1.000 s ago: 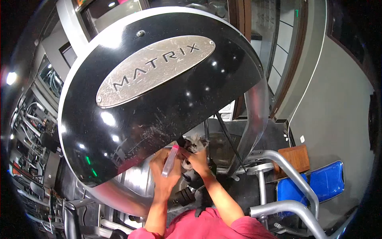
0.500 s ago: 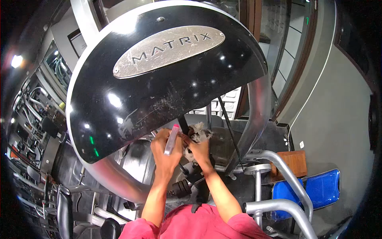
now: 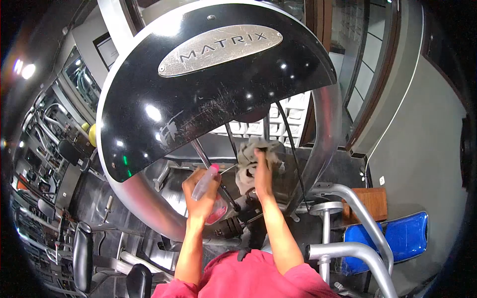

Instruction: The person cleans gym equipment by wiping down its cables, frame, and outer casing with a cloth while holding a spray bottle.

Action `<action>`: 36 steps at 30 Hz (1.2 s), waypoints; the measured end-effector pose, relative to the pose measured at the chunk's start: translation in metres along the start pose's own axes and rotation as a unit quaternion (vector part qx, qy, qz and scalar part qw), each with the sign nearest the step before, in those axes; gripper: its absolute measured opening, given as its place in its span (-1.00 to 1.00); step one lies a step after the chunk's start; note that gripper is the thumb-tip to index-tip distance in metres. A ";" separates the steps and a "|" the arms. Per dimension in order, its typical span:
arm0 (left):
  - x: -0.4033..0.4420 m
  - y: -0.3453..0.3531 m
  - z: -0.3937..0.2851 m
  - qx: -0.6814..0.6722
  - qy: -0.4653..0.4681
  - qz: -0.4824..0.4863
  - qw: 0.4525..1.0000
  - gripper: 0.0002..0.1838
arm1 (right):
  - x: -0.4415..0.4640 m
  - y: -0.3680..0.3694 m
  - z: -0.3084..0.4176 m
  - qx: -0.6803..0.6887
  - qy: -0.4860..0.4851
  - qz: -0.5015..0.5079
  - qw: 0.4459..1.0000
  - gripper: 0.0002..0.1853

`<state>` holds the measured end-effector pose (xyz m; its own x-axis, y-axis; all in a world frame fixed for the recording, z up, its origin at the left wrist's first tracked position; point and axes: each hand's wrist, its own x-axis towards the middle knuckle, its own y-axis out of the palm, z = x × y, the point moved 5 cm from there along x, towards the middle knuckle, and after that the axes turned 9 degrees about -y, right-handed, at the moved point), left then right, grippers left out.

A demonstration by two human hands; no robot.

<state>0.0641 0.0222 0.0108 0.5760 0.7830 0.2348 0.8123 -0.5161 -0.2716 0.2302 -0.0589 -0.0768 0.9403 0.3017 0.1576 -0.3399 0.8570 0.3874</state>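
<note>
My left hand (image 3: 197, 191) is closed around a clear spray bottle (image 3: 216, 211) with a pink nozzle tip and pinkish liquid low inside. A crumpled greyish cloth (image 3: 247, 166) is gripped in my right hand (image 3: 264, 176), to the right of the bottle and apart from it. Both hands are under the black cover (image 3: 218, 94) of a gym machine marked MATRIX. A metal guide rod (image 3: 202, 154) runs just above my left hand, and a thin black cable (image 3: 290, 139) hangs to the right of the cloth.
The machine's curved silver frame (image 3: 325, 134) surrounds the work area. Grey tubular handles (image 3: 343, 251) stand at the right, beside a blue chair (image 3: 406, 237) and a brown wooden box (image 3: 366, 203). Black pads (image 3: 82, 258) and other gym machines are on the left.
My hands have moved apart: the left with the bottle slightly down, the right with the cloth up and to the right. The cloth now shows more fully, and the view has shifted a little.
</note>
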 end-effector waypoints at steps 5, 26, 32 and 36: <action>-0.003 -0.011 0.016 -0.032 -0.020 0.027 0.999 -0.89 | 0.027 0.051 0.036 -0.176 -0.310 0.047 0.933 -0.76; -0.013 -0.018 0.047 -0.121 -0.104 0.093 0.983 -0.88 | 0.004 0.075 0.053 -0.170 -0.205 0.119 0.956 -0.76; -0.007 -0.016 0.052 -0.079 -0.085 0.106 0.988 -0.87 | -0.024 0.059 0.007 -0.322 -0.370 0.109 0.865 -0.81; -0.004 -0.012 0.052 -0.099 -0.087 0.115 0.985 -0.85 | -0.035 0.031 -0.060 -0.304 -0.243 0.096 0.916 -0.79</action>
<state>0.0474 0.0436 -0.0356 0.7368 0.6758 0.0198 0.6736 -0.7312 -0.1073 0.1883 -0.0178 -0.1248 0.6951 0.3763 0.6125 -0.2868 0.9265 -0.2437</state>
